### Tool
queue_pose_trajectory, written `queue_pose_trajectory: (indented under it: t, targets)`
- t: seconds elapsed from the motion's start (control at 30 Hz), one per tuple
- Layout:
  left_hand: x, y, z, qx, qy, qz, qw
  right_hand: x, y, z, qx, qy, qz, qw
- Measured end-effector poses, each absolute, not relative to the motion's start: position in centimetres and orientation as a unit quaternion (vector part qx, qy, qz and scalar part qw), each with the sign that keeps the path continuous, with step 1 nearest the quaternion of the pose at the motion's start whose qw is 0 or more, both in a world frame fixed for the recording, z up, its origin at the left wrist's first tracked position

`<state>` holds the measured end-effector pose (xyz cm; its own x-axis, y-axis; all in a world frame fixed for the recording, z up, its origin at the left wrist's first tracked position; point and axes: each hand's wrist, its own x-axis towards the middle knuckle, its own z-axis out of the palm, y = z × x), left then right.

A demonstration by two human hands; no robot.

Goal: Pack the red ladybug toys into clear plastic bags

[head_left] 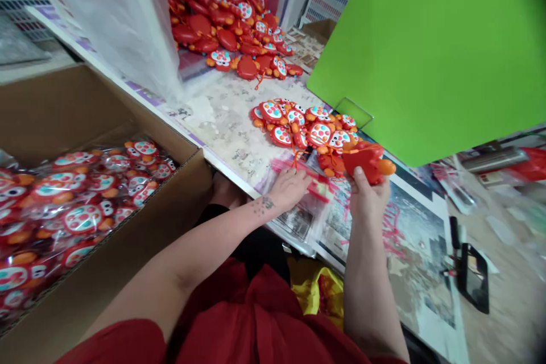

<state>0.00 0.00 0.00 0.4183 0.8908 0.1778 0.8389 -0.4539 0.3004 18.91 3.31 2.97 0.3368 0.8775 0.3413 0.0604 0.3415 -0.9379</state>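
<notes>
Your R hand [365, 196] grips the red toy [367, 162] tight, w/ the zip bag [307, 185] at 9 o'clock under your flat L hand [290, 187].

Left hand [289, 186] flat, right hand [365, 193] gripping.
</notes>
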Motion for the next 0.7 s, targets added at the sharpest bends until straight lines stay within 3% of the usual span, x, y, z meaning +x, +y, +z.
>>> queue_pose_trajectory:
  t: [0.4,0.7]
  targets:
    - [-0.1,-0.9,-1.3,0.865,0.429,0.256,0.044,20.5,-1.7,1.8,-0.531,-0.499,0.300,0.616]
    - [-0.2,-1.2,-0.8,0.869,0.413,0.271,-0.003,19.8,0.8,1.8,-0.574,-0.646,0.290,0.410]
